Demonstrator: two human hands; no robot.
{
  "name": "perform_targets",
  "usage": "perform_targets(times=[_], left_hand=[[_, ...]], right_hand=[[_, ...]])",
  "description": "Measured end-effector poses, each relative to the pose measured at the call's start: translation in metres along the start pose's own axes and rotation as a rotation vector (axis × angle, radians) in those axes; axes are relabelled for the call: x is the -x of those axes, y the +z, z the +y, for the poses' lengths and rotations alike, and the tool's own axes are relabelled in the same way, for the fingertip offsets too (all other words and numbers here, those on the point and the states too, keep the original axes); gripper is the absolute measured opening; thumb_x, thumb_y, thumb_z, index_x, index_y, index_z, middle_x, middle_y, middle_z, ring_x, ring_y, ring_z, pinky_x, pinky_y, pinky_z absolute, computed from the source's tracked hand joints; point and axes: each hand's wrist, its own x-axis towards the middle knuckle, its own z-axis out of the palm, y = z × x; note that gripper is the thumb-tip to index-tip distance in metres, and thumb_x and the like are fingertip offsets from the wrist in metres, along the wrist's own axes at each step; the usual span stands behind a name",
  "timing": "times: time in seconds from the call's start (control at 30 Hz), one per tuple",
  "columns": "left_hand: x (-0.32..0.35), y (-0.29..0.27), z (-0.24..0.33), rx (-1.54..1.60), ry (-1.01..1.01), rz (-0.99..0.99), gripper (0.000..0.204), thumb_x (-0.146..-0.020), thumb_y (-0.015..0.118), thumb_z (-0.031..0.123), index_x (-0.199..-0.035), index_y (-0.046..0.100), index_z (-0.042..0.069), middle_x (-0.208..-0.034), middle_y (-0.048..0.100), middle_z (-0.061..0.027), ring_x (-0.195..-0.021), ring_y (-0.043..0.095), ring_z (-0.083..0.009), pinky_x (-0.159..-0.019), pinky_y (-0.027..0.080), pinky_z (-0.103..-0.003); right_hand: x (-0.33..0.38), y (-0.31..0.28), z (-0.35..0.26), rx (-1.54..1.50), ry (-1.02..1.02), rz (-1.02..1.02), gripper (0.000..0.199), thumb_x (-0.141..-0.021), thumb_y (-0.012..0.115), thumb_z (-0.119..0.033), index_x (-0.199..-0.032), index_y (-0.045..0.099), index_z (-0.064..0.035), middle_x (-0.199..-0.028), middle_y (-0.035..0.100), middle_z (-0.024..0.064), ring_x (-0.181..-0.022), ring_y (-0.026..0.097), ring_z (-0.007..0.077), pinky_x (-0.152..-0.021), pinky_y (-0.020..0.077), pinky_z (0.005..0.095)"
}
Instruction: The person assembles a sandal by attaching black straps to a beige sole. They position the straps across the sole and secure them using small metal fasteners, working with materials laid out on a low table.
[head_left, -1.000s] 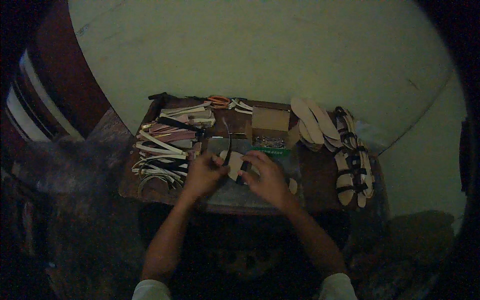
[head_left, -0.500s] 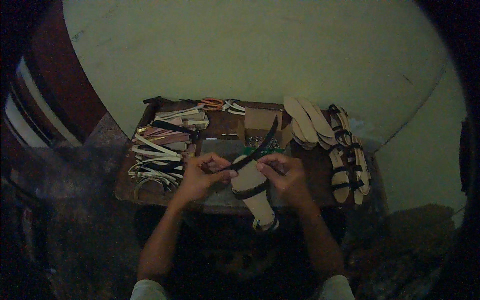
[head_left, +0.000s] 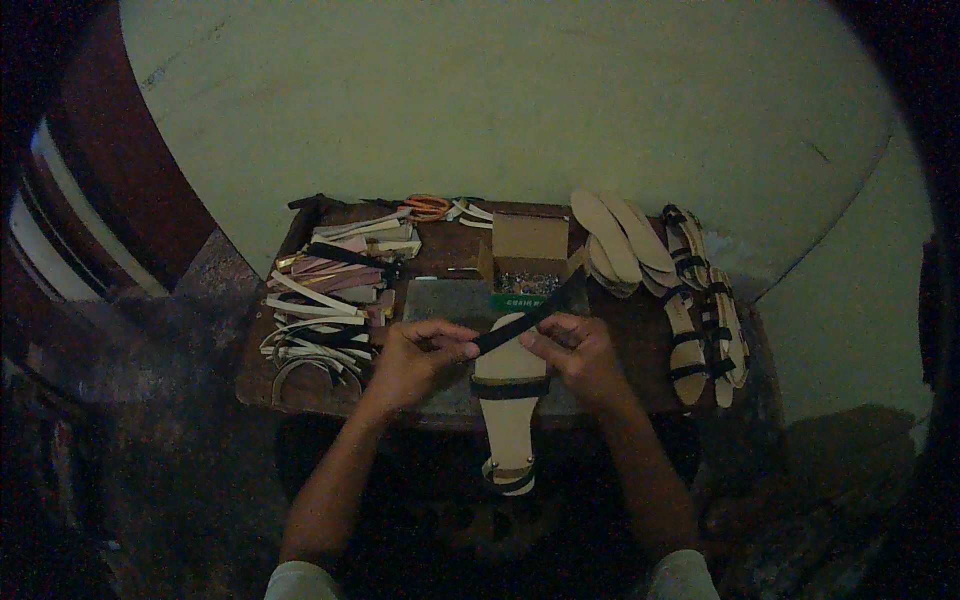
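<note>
A black strap (head_left: 512, 331) is stretched between my hands, its loose end slanting up to the right past the box. My left hand (head_left: 425, 360) pinches its lower end. With thumb and fingers, my right hand (head_left: 566, 348) grips it farther along. Beneath the strap lies a sandal (head_left: 510, 423) with a beige sole, toe end on a grey slab and heel end hanging over the table's near edge. One black strap crosses the sandal's front part; another loops round its heel, with small studs beside it.
The wooden table (head_left: 320, 392) holds a pile of white, pink and black straps (head_left: 325, 300) on the left. Behind the sandal stands an open cardboard box (head_left: 530, 240) of small metal pieces. Loose beige soles (head_left: 622, 240) and finished-looking sandals (head_left: 690, 350) lie right. Orange-handled scissors (head_left: 427, 207) rest at the back.
The sandal has turned straighter, its heel swinging left and toward me. The strap's loose end has swung down to the right. Both hands keep their hold on the strap.
</note>
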Motion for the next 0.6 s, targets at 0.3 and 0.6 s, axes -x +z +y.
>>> perform_targets(times=[0.3,0.6], left_hand=[[-0.002,0.004,-0.003,0.092,-0.024,-0.035,0.023,-0.075,0.079,0.008,-0.095,0.07,0.001,-0.092,0.068,-0.0061,-0.084,0.063,-0.0133,-0.074,0.05,-0.028],[-0.001,0.004,0.002,-0.538,0.5,0.013,0.034,-0.073,0.078,0.009,-0.104,0.068,0.001,-0.094,0.067,-0.0112,-0.085,0.064,-0.0168,-0.076,0.051,-0.03]], right_hand=[[-0.001,0.0,0.01,0.088,0.003,0.0,0.023,-0.084,0.073,-0.023,-0.084,0.069,-0.0007,-0.07,0.064,0.0028,-0.064,0.055,0.0089,-0.059,0.0428,0.0266],[-0.004,0.005,0.018,0.009,0.009,0.126,0.023,-0.084,0.073,-0.023,-0.081,0.068,-0.0008,-0.067,0.061,0.0003,-0.06,0.051,0.0076,-0.054,0.0384,0.0254]])
